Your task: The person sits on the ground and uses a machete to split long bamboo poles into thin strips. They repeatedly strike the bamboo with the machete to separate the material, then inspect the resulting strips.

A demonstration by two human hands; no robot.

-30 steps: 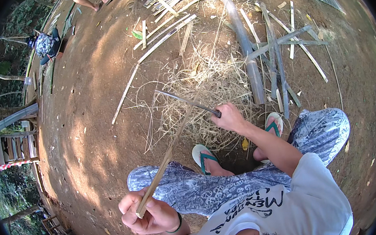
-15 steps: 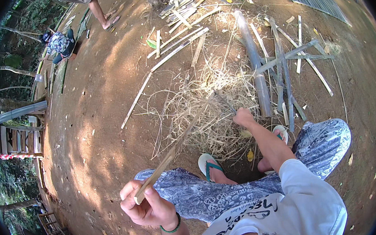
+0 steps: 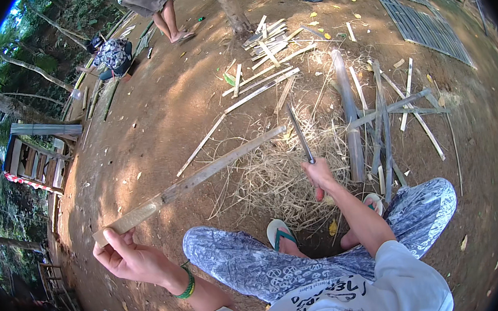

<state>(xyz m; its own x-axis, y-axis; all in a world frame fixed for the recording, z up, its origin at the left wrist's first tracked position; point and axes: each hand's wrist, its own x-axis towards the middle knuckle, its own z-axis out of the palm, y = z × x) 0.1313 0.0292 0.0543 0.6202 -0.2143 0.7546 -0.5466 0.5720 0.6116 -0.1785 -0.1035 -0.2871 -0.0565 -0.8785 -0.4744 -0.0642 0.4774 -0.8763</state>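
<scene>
Out to the left, my left hand (image 3: 125,256) grips the near end of a long flat bamboo strip (image 3: 203,175) between thumb and fingers. The strip slants up and away to the right, its broad face showing, with its far end above the pile of shavings. My right hand (image 3: 318,174) is closed round the handle of a long knife (image 3: 301,132), its reddish handle end showing below the fist. The dark blade points away from me, and a small gap separates it from the strip's far end. Below both lies a heap of pale bamboo shavings (image 3: 287,176).
Several split bamboo strips (image 3: 268,42) lie stacked by a tree trunk (image 3: 230,7). Right of the shavings are a thick bamboo pole (image 3: 348,116) and crossed strips (image 3: 380,119). A slatted bamboo panel (image 3: 422,25) rests far right. Other people (image 3: 112,55) are at the back.
My left hand has swung left and outward, turning the strip broad side up. My right hand has tilted the knife upright, away from the strip. The view has shifted, showing more of the background.
</scene>
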